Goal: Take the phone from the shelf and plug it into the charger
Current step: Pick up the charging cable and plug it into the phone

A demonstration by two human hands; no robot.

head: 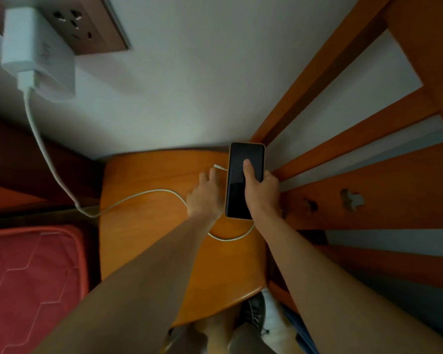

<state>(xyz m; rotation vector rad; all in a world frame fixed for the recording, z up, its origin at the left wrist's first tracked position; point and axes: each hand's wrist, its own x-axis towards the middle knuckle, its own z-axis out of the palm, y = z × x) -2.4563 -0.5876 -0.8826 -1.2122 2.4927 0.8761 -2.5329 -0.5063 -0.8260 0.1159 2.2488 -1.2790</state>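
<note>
**Over the Wooden Table: Bringing Plug and Phone Together**

Above the wooden table (143, 241), beside the shelf (368, 200), phone (244, 180) gripped in the right hand (262, 192), dark screen up, thumb pressed flat on the glass, fingers wrapped behind. Left hand (206, 198) spread over the white cable (149, 192), fingers not yet closed; plug tip (218, 166) lying just past the fingertips, close to the phone's left edge. Cable looping across the tabletop and up to the white charger (37, 54) seated in the wall socket (87, 24).

Best done by pinching the connector housing itself, not the cord. Worth turning the phone so its port end faces the left hand; port not visible from here. Slack looks ample, so no need to tug. Straight, square entry, no wiggling or forcing.
</note>
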